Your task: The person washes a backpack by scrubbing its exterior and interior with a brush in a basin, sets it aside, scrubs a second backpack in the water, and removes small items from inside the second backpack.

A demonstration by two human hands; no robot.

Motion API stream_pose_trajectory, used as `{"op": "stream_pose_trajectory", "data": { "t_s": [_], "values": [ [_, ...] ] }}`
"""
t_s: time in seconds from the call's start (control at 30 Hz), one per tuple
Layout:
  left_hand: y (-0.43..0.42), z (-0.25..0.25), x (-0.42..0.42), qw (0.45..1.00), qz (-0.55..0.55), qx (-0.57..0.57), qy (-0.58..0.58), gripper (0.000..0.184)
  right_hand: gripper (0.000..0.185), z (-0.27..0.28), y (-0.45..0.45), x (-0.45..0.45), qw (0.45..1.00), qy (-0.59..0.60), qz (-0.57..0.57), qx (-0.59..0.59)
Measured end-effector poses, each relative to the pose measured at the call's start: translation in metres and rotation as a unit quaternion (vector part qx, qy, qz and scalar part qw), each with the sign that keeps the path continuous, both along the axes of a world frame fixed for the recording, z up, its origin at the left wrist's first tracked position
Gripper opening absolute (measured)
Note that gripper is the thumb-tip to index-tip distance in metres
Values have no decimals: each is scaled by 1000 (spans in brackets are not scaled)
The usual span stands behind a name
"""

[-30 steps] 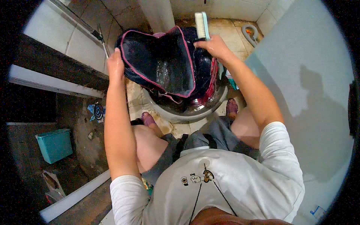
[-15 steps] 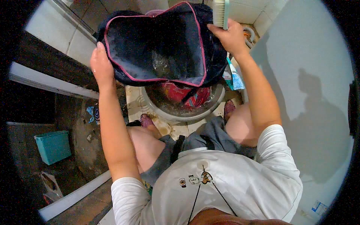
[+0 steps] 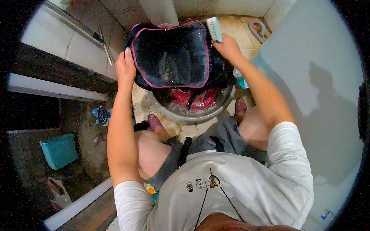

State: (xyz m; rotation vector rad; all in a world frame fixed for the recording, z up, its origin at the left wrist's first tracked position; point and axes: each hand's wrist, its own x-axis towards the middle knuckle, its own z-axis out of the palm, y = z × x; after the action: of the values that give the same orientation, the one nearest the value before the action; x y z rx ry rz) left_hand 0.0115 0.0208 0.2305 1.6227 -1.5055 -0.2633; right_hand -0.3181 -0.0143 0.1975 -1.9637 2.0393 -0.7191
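Observation:
A dark, wet bag (image 3: 169, 57) with pink edging hangs open above a grey basin (image 3: 181, 118). My left hand (image 3: 125, 66) grips its left edge, with the fingertips partly behind the fabric. At the bag's upper right is my right hand (image 3: 226, 47), closed around a pale green brush (image 3: 216, 29) and touching the bag's side. The brush's white bristles face left. Red fabric (image 3: 198, 99) lies in the water of the basin, just below the bag.
A packet (image 3: 242, 80) lies right of the basin. A curved grey hose (image 3: 257, 31) rests on the tiles at the back right. To the left are a teal bin (image 3: 59, 151) and a black coil (image 3: 102, 115). A pale panel (image 3: 308, 115) stands at the right.
Over the last second the bag swung up and spread wider, then came lower and further back. Both hands moved with it, and the brush stayed in my right hand.

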Motion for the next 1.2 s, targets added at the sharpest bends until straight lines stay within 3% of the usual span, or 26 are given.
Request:
{"op": "stream_pose_trajectory", "data": {
  "t_s": [0.17, 0.23, 0.3, 0.4, 0.43, 0.5, 0.6, 0.73, 0.87, 0.93, 1.03, 1.07, 1.13, 1.17, 1.2],
  "values": [
    [8, 8, -24, 999, -37, 6, 1, 42, 44, 1, 8, -23, 996, 54, 1, 64],
    [5, 7, -31, 995, -65, 36, 67, 42, 54, 3, 13, -22, 995, 87, 55, -20],
    [8, 9, -43, 991, -74, 48, 101, 39, 55, 0, 19, -19, 990, 104, 88, -24],
    [21, 24, -55, 912, -72, 108, 389, 39, 55, 6, 40, -8, 982, 146, 120, -16],
    [21, 22, -53, 912, -73, 111, 388, 39, 54, 9, 45, -3, 977, 170, 125, 0],
    [14, 18, -43, 857, -59, 130, 495, 41, 50, 15, 50, 7, 972, 196, 129, -22],
    [11, 15, -37, 868, -57, 168, 464, 43, 44, 15, 48, 23, 938, 302, 157, 57],
    [5, -3, -28, 872, -90, 200, 437, 45, 47, -11, 64, 48, 915, 280, 246, 152],
    [5, -4, -27, 882, -104, 216, 406, 48, 46, -78, 65, 66, 877, 266, 348, 196],
    [6, 4, -24, 911, -74, 221, 340, 50, 37, -100, 57, 73, 792, 364, 399, 284],
    [14, 25, -26, 923, -78, 257, 275, 41, 29, -79, 35, 79, 774, 384, 414, 286],
    [16, 34, -32, 917, -62, 261, 294, 37, 22, -81, 24, 80, 812, 354, 416, 206],
    [11, 21, -24, 923, -77, 261, 271, 40, 17, -85, -7, 94, 846, 325, 368, 209],
    [8, 17, -20, 929, -92, 256, 252, 44, 17, -98, -22, 96, 870, 302, 367, 128],
    [8, 21, -21, 917, -91, 253, 293, 28, 18, -110, -35, 102, 901, 272, 323, 103]
  ]
}}
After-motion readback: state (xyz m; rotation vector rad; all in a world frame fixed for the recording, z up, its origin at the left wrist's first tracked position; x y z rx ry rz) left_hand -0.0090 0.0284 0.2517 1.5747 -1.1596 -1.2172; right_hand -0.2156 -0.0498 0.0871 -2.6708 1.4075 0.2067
